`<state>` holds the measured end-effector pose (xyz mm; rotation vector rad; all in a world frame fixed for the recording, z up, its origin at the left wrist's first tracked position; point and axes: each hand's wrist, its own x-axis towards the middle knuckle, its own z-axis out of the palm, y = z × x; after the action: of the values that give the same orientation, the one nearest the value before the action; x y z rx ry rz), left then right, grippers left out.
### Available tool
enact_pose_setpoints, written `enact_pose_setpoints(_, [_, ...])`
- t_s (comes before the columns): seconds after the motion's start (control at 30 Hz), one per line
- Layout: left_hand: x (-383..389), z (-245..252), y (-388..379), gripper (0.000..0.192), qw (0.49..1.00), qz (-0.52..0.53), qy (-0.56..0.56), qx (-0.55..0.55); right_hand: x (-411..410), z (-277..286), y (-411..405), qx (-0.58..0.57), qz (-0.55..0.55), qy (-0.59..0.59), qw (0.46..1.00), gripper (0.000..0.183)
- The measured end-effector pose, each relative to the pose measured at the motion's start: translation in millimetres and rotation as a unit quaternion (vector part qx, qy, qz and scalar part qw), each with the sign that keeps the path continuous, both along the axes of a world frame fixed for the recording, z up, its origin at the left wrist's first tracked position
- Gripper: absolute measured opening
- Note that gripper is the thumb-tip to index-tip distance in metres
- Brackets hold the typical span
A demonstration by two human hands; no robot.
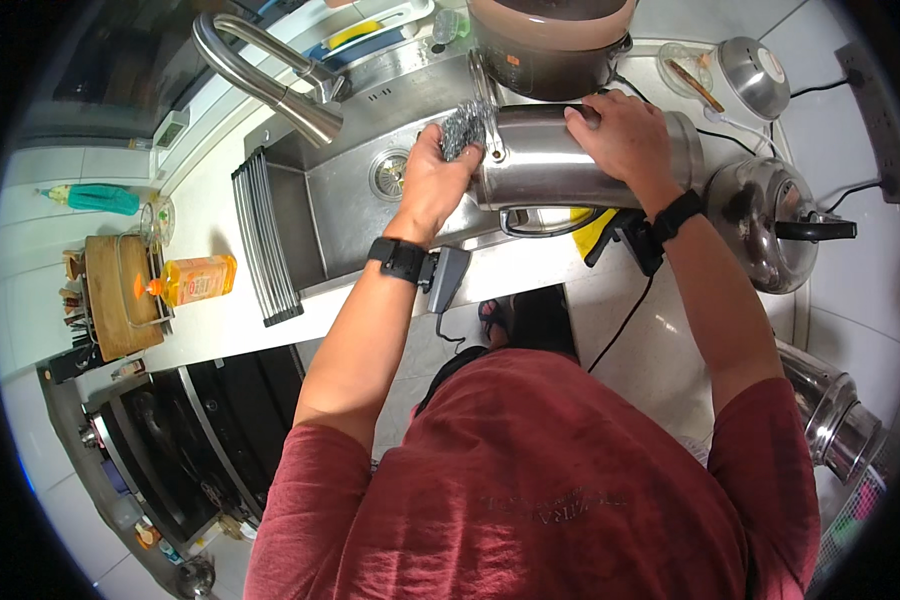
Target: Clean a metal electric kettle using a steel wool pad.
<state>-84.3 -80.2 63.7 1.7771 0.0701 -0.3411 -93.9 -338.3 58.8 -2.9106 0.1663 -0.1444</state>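
Observation:
My left hand [436, 180] pinches a steel wool scrubber [463, 131] at the left end of a stainless steel cylindrical vessel [540, 166]. The vessel lies on its side across the right part of the sink [345, 217], its right end over the counter. A metal bail [487, 105] stands at its left end, and a black handle [521, 231] shows along its near side. My right hand [624, 142] holds the vessel from above, with the fingers over its far side. Whatever lies inside the vessel is hidden from this angle.
A curved faucet [270, 90] reaches over the sink, and a roll-up drying rack [262, 240] covers its left edge. An orange soap bottle [195, 281] stands left. A dark cooking pot [547, 52] is behind the vessel. A steel kettle [757, 217] and power cords [727, 139] are right.

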Motion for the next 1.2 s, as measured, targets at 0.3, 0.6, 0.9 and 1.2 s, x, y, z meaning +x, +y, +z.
enact_pose_setpoints(0.3, [-0.4, -16.3, 6.7, 0.023, 0.997, -0.012, -0.075, 0.019, -1.2, -0.7, 2.7, -0.028, 0.007, -0.039, 0.999, 0.043])
enact_pose_setpoints(0.6, [-12.8, -15.8, 13.7, 0.029, 0.997, -0.061, -0.032, 0.017, -1.3, -2.9, 0.2, -0.023, 0.007, -0.017, 1.0, 0.051])
enact_pose_setpoints(0.9, [29.2, -3.2, -2.8, 0.032, 0.997, 0.0, -0.034, 0.071, 2.2, 3.0, 3.7, -0.03, 0.006, -0.033, 0.999, 0.048])
enact_pose_setpoints(1.2, [-0.1, -3.8, 32.9, 0.021, 0.994, 0.047, 0.012, -0.098, 0.9, 3.8, 2.6, 0.002, -0.001, -0.044, 0.999, 0.047])
